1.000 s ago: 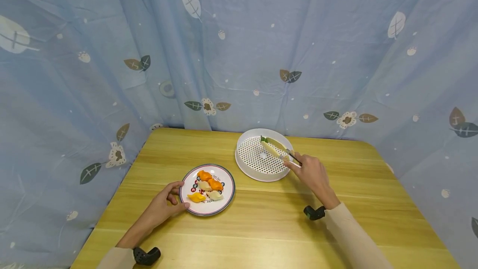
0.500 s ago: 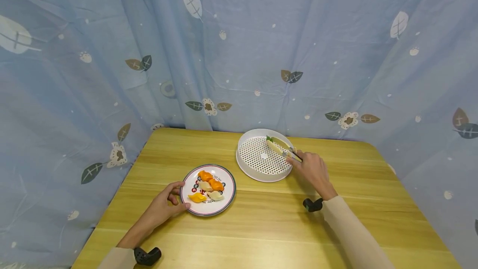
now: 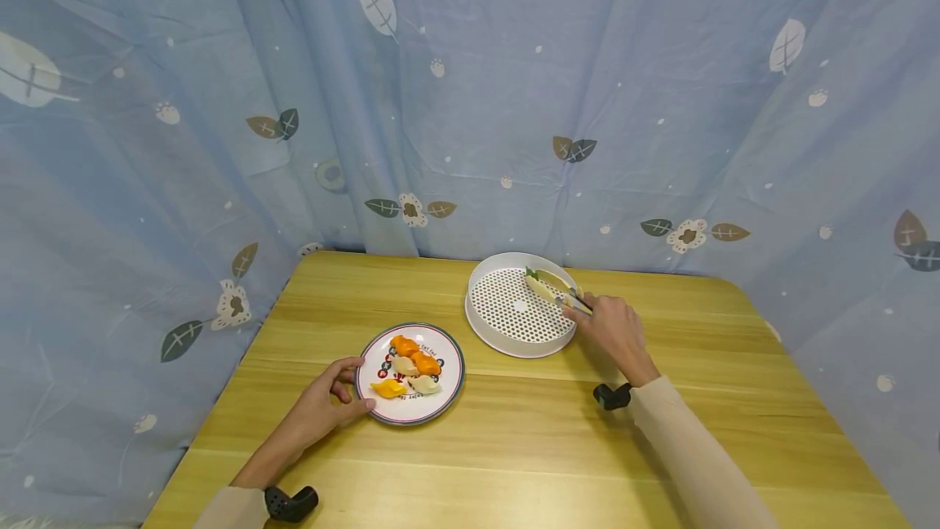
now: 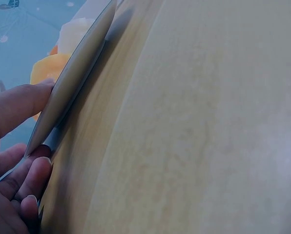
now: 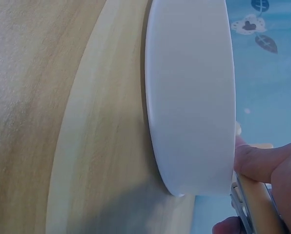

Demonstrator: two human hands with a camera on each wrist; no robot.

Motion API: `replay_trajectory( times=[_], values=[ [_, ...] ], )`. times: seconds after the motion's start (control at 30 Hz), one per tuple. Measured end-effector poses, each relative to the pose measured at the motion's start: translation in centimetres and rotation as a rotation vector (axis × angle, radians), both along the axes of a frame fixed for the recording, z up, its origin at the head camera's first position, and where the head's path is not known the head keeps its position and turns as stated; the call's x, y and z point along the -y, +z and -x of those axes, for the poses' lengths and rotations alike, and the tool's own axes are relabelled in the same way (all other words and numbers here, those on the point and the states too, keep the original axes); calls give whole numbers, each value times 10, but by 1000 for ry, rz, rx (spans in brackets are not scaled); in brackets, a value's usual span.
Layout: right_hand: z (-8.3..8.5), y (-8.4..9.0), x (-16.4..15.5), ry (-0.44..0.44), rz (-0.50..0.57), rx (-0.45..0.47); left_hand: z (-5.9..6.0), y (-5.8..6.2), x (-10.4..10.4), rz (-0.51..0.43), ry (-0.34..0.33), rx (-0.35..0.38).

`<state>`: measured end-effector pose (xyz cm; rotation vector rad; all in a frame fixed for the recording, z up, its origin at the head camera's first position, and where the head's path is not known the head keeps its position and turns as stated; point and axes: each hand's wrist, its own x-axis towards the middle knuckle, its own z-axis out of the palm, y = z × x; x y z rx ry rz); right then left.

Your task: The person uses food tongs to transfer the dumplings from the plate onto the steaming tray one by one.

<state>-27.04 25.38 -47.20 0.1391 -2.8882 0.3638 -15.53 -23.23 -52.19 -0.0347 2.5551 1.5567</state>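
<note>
My left hand (image 3: 323,398) grips the near-left rim of a round white plate (image 3: 441,406). In the left wrist view, the thumb lies over the rim and the fingers are below it. Orange, yellow and whitish dumpling-shaped pieces (image 3: 425,363) lie on the plate. My right hand (image 3: 613,333) holds a pair of tongs (image 3: 542,290) over the right side of a round white steamer basket (image 3: 488,333) with a perforated floor. A small dark green piece (image 3: 531,273) is at the tong tips, partly hidden by them. In the right wrist view, the basket's wall hides the tips.
Both items stand on a wooden table (image 3: 514,447), the basket near its back edge and right of the plate. A blue patterned curtain (image 3: 485,104) hangs behind the table and along its sides.
The tongs and the green piece have shifted slightly right inside the basket, mostly in the first half second. My left hand and the plate have stayed in place.
</note>
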Motion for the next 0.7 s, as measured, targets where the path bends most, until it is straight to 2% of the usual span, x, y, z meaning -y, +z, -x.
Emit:
replay_trajectory(
  times=[0.37, 0.7],
  values=[
    [-2, 3, 0, -21, 0, 22, 0, 0, 0, 2, -2, 3],
    [-10, 11, 1, 2, 26, -35, 0, 1, 0, 0, -5, -10]
  ],
)
